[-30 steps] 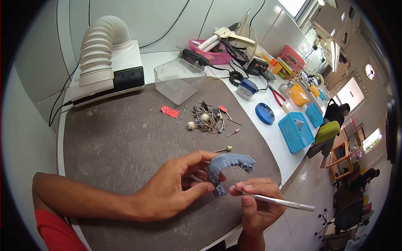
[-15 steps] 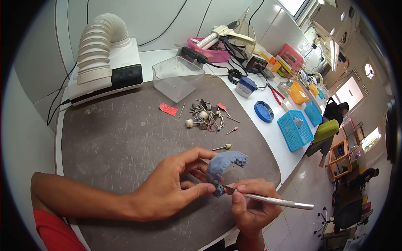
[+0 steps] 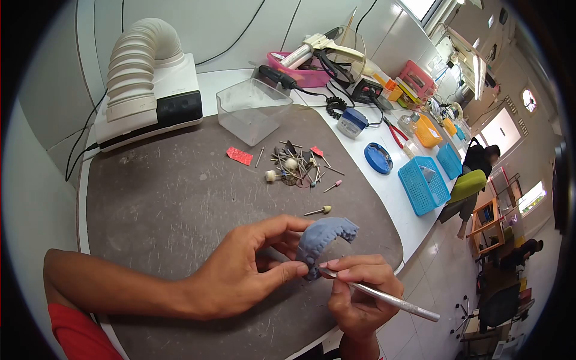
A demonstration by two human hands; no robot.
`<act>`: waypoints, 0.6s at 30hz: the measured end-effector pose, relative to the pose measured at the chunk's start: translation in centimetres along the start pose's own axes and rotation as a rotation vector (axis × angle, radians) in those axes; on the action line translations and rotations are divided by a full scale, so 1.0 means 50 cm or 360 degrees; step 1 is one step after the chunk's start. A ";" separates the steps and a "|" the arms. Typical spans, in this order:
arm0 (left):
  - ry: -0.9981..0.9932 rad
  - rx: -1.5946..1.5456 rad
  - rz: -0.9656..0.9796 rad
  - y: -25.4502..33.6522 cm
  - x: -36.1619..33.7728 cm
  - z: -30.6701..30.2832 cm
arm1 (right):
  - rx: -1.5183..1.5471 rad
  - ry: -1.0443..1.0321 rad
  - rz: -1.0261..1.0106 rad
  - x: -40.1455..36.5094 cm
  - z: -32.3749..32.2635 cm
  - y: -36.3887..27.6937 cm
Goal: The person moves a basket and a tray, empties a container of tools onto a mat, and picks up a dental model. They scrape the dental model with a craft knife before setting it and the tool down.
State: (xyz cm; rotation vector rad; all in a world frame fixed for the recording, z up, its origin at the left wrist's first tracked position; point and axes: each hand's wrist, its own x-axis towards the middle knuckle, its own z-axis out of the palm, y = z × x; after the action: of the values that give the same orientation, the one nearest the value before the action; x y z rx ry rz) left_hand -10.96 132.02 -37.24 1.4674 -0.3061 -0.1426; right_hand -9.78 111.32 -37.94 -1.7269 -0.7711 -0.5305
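A blue-grey arch-shaped dental model point(image 3: 321, 237) is held by my left hand point(image 3: 249, 264), with the thumb near its lower end and the fingers behind its left side. My right hand point(image 3: 363, 294) is closed around a silver-handled knife point(image 3: 390, 299). The knife's short blade points left at the lower end of the model, close to my left thumb. Whether the tip touches the model is hard to tell. Both hands are above the front of the brown mat point(image 3: 156, 210).
Small rotary burs point(image 3: 294, 165) lie piled behind my hands, near a clear bin point(image 3: 252, 114). A white hose unit point(image 3: 150, 84) stands back left. Blue basket point(image 3: 423, 186) and pink tray point(image 3: 306, 78) are on the bench. People point(image 3: 480, 162) sit at the right.
The knife's handle end has swung down and slightly left, with my right hand turning along with it. The model has shifted slightly in my left hand.
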 end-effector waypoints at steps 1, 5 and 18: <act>0.0000 -0.0002 0.0000 0.001 0.000 0.000 | -0.0023 -0.0003 -0.0009 0.000 0.000 0.001; 0.0000 -0.0005 -0.0014 0.003 -0.001 0.000 | -0.0080 0.0009 -0.0024 0.000 0.000 0.000; 0.0002 -0.0031 -0.0051 0.005 -0.001 0.002 | -0.0183 -0.0101 -0.0068 0.006 -0.012 -0.010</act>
State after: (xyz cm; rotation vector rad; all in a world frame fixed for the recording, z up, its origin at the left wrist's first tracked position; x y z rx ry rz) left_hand -11.05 131.98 -36.99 1.4537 -0.2798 -0.1702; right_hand -9.92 110.87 -37.25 -1.8443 -0.8380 -0.5610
